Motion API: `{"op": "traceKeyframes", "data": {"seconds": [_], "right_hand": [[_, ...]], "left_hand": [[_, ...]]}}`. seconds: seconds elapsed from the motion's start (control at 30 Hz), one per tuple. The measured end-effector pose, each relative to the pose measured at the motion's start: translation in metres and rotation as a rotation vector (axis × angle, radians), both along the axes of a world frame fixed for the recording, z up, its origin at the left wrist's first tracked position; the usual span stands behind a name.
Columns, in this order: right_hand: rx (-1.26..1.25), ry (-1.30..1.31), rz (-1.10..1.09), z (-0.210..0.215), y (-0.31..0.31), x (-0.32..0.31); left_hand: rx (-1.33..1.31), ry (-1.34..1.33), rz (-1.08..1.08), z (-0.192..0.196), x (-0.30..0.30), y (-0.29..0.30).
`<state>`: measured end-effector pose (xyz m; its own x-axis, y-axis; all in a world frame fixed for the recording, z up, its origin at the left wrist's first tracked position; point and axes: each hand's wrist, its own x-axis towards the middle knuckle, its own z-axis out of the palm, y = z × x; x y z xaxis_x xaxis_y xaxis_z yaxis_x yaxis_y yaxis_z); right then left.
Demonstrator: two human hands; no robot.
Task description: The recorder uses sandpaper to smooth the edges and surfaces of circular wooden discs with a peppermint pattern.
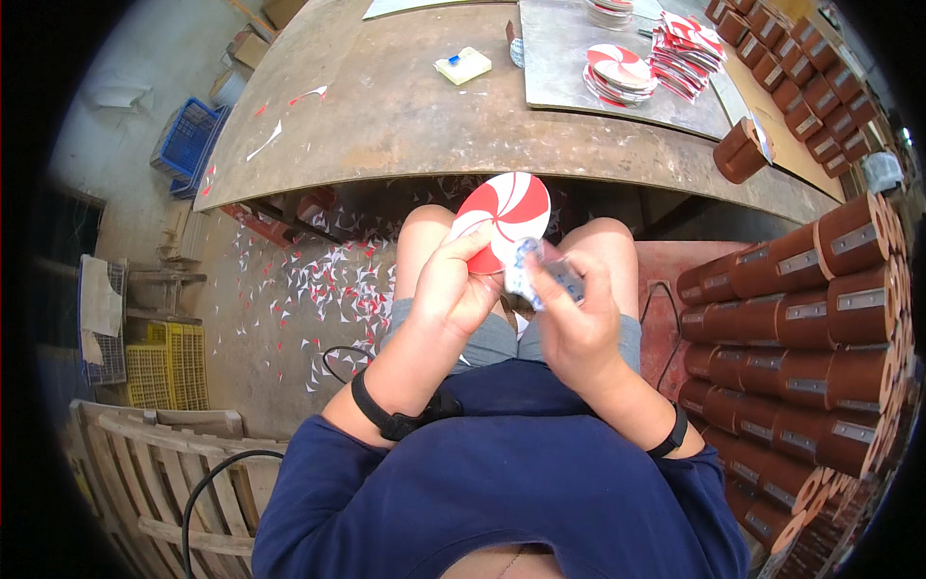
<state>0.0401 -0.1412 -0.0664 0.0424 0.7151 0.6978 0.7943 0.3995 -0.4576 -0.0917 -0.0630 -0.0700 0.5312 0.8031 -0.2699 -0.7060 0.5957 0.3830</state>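
Note:
My left hand (pixel 458 285) pinches the lower left edge of a round, flat disc (pixel 503 207) with a red and white swirl, held up over my lap. At the disc's lower right edge is my right hand (pixel 584 318), closed around a small blue-and-white patterned object (pixel 526 270). That object is smeared by motion, so its kind and whether it touches the disc cannot be made out. On the grey board at the back right sit a short stack of similar discs (pixel 620 69) and a taller, uneven pile (pixel 687 53).
The worn table (pixel 386 145) spans the space ahead of my knees. A yellow pad (pixel 463 66) lies on it. Stacked brown cylinders (pixel 791 318) crowd my right side. Red and white scraps (pixel 338 285) litter the floor at left, near yellow crates (pixel 174 362) and a wooden pallet (pixel 183 473).

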Motion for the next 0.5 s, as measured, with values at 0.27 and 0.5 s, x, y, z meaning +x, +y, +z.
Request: {"op": "traceKeyframes", "data": {"seconds": [0.27, 0.5], "right_hand": [[0.122, -0.043, 0.123, -0.006, 0.007, 0.009], [0.110, 0.016, -0.038, 0.002, 0.015, 0.017]], "left_hand": [[-0.012, 0.020, -0.037, 0.004, 0.002, -0.002], [-0.060, -0.071, 0.016, 0.011, 0.004, -0.005]]}}
